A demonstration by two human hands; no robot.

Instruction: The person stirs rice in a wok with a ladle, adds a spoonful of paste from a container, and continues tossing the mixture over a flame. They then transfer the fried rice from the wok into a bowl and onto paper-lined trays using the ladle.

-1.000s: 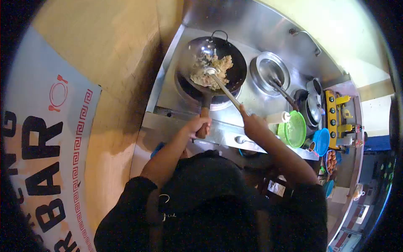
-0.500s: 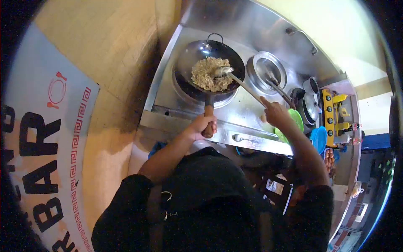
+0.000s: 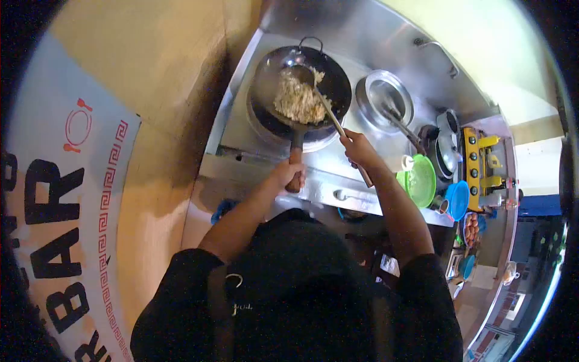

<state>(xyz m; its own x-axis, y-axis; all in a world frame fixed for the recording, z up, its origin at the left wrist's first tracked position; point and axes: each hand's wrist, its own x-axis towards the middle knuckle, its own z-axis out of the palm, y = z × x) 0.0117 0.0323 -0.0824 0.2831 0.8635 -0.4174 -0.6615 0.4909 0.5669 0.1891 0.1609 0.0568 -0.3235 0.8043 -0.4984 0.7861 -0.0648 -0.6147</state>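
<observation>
Fingers of the left hand [image 3: 287,174] close around the wooden handle [image 3: 295,158] of a wok [image 3: 338,78] at a steel stove [image 3: 237,130], while those of the right hand [image 3: 361,150] curl around a ladle's shaft [image 3: 330,113]. Whether the right fingertips meet cannot be told. Crumbly, rice-like food [image 3: 297,104] lies inside the wok, near its handle side. Stirring looks well under way, the food already loose and in small pieces; how cooked it is, and how much stirring is left, cannot be judged. A green basin [image 3: 421,182] sits beyond the right hand.
</observation>
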